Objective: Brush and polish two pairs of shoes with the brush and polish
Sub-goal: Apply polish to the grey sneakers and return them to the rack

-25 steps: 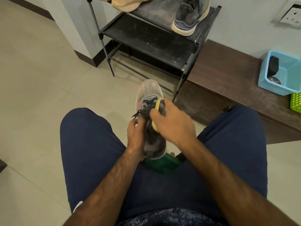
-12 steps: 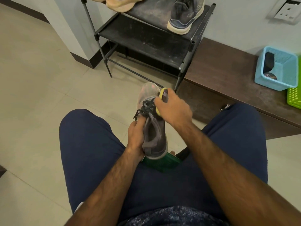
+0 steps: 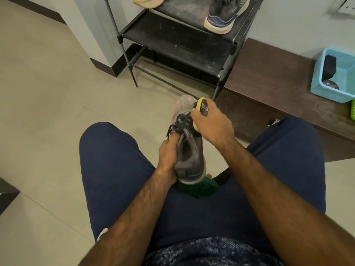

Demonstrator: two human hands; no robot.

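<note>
grey mesh shoe (image 3: 189, 156), left hand (image 3: 169, 154), yellow-edged polish sponge (image 3: 201, 110), right hand (image 3: 213, 124)

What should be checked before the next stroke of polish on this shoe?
1. Left hand grips the grey shoe by its side: ok.
2. Right hand holds the yellow polish applicator: ok.
3. Applicator pad flat against the shoe: cannot tell, the hand hides the contact.
4. Laces tucked out of the way: not ok, they hang loose beside the applicator.
5. Green brush close by: ok, it lies under the shoe's heel.
</note>
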